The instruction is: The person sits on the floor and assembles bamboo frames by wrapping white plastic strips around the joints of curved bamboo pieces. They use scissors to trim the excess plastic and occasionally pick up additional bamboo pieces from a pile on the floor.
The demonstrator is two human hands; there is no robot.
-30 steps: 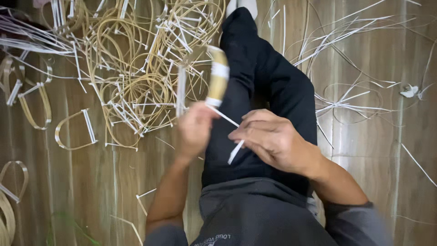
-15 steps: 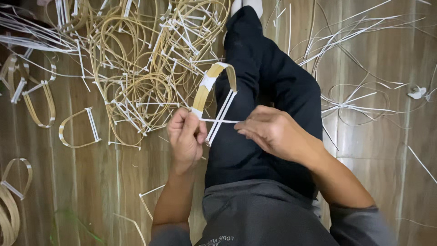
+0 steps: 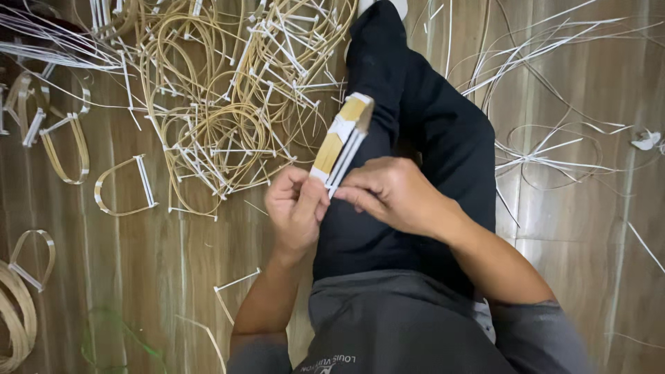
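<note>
Both the left hand and right hand pinched shut on the near end of the tan bamboo loop with white strips, whose long axis ran up and away from them.

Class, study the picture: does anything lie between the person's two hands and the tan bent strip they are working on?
Nothing visible does. The left hand and right hand both pinch the lower end of the tan strip, held above the black trouser leg. The pile of loops lies apart, to the left.
</note>
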